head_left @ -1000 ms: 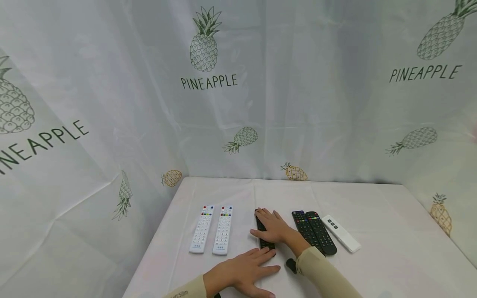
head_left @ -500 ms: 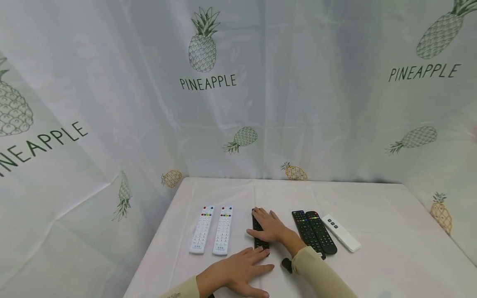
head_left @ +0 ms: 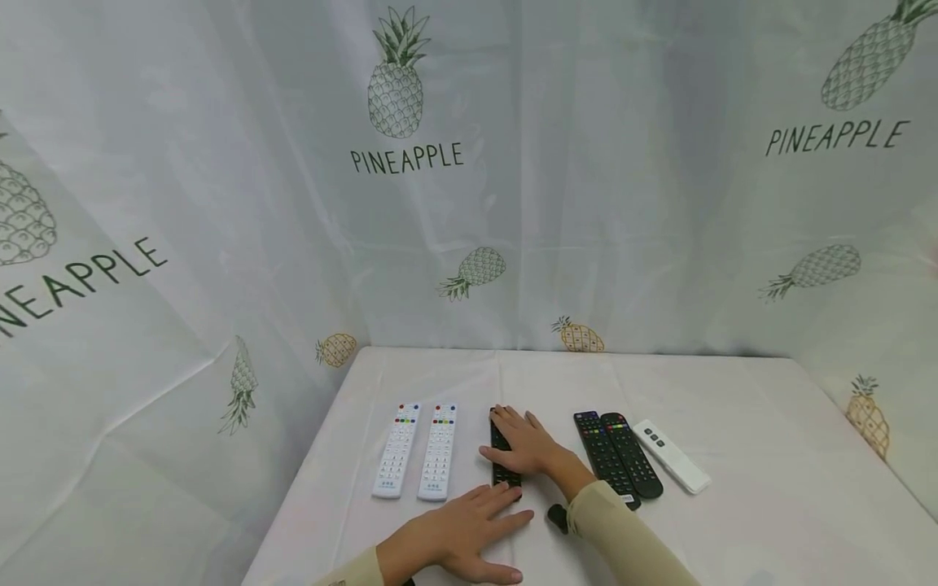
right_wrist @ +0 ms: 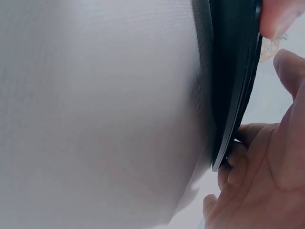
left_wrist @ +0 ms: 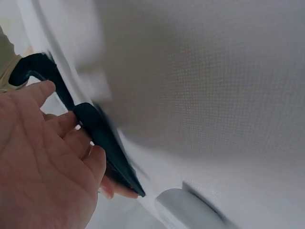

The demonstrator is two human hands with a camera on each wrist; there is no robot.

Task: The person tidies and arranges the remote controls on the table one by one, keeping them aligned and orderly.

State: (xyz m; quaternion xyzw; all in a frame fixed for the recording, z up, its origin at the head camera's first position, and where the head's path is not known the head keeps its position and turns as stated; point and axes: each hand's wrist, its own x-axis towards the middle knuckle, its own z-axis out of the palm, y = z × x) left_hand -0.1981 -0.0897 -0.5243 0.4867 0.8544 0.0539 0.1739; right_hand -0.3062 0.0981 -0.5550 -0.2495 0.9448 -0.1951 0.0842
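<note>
A black remote (head_left: pixel 505 475) lies on the white table (head_left: pixel 733 423), mostly covered by my right hand (head_left: pixel 522 444). That hand lies over it, thumb on its left side and fingers along its top and right edge, gripping it. In the right wrist view the black remote (right_wrist: pixel 231 71) shows edge-on between the fingers of the right hand (right_wrist: pixel 267 162). My left hand (head_left: pixel 493 511) rests flat on the table with its fingers straight, and its fingertips touch the remote's near end. The left wrist view shows the left hand (left_wrist: pixel 47 162) against the black remote (left_wrist: pixel 102 138).
Two white remotes (head_left: pixel 398 449) (head_left: pixel 438 452) lie side by side left of the hands. To the right lie two black remotes (head_left: pixel 602 454) (head_left: pixel 633 457) and a slim white remote (head_left: pixel 670 458). Pineapple-print curtains (head_left: pixel 410 163) enclose the table at the back and sides.
My right hand has slid the black remote a little to the left, toward the white remotes. The left hand has shifted slightly left with it.
</note>
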